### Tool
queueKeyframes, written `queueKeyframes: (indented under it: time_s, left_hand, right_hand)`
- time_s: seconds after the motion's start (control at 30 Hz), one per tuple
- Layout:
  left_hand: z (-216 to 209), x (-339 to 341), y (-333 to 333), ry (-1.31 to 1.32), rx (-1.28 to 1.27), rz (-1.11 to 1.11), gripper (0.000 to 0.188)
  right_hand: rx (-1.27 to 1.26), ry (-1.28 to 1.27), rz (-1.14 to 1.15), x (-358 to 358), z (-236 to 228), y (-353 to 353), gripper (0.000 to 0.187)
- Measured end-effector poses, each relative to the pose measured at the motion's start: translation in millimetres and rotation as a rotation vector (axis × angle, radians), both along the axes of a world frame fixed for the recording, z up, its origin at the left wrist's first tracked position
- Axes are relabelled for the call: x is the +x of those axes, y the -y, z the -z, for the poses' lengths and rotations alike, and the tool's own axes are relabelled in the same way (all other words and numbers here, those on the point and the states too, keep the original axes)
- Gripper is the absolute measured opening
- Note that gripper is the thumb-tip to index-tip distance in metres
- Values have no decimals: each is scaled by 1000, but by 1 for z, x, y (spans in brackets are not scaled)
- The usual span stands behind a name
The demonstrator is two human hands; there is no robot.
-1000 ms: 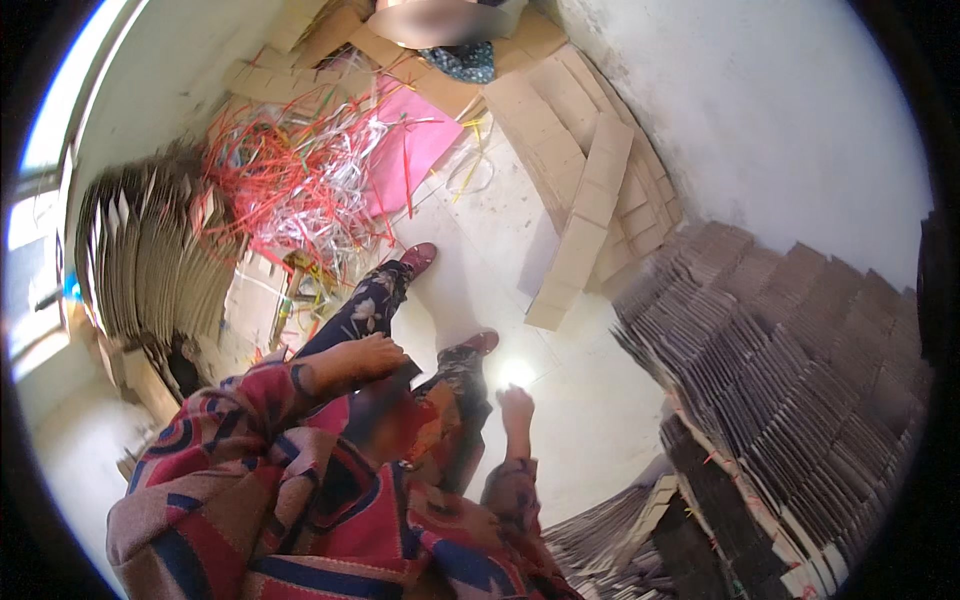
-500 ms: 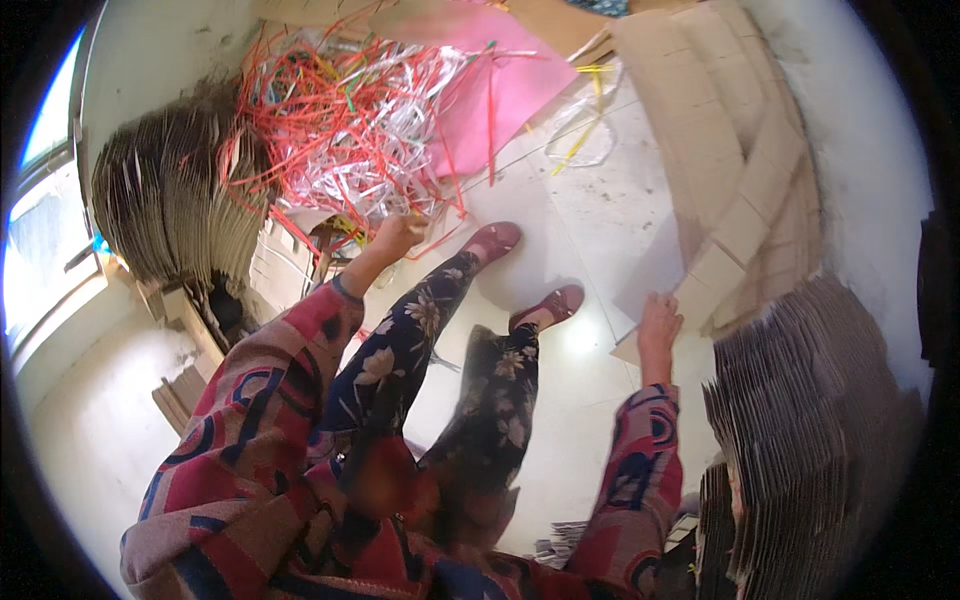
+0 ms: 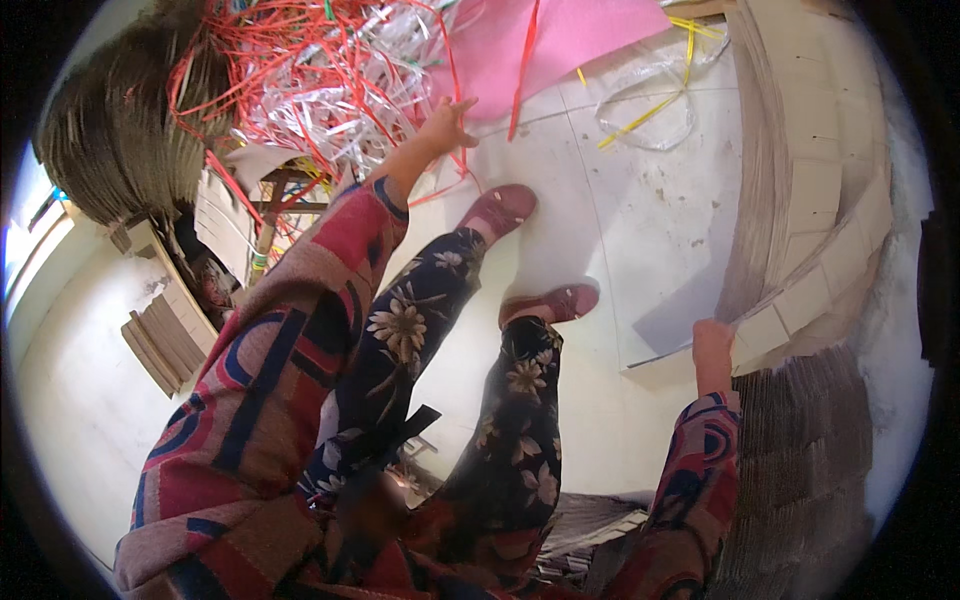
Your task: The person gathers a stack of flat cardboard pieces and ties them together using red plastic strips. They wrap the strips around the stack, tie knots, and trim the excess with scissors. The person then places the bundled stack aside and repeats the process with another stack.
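Note:
My left hand (image 3: 445,125) is stretched out with fingers spread, next to a tangle of red and white plastic straps (image 3: 320,80) on the floor, holding nothing. My right hand (image 3: 712,345) grips the lower edge of a stack of flat cardboard sheets (image 3: 800,210) at the right, lifting the edge a little above the pale floor. My legs in dark floral trousers and two red shoes (image 3: 520,255) stand between the hands.
A pink sheet (image 3: 540,35) lies at the top, with yellow strap loops (image 3: 645,110) beside it. More folded cardboard is piled at the lower right (image 3: 810,450) and upper left (image 3: 110,150). A wooden stool (image 3: 275,205) stands at the left.
The view has swung down and closer. My left hand has reached further out toward the straps, and my right hand has come onto the edge of the cardboard stack at the right.

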State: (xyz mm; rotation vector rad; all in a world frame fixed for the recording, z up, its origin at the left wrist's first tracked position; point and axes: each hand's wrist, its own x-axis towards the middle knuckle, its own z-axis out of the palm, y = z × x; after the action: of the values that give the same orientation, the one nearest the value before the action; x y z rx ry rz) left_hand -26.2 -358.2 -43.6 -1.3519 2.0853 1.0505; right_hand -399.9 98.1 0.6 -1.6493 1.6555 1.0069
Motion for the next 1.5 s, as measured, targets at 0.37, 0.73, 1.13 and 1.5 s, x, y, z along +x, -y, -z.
queueKeyframes:
  time_s: [0.37, 0.73, 1.13, 1.5]
  left_hand:
    - [11, 8, 8, -181, 405, -558, 73]
    - [-13, 0, -9, 124, 379, -26, 76]
    - [-181, -13, -37, -820, 783, -770, 71]
    - [-374, -77, -21, -1194, 991, -934, 70]
  right_hand:
    - [-32, -71, 14, -78, -112, 6, 7]
    - [74, -103, 115, -41, -62, 72, 27]
    - [-248, 977, 1368, 161, -141, 199, 49]
    - [-574, 1701, 1887, 176, -325, 320, 59]
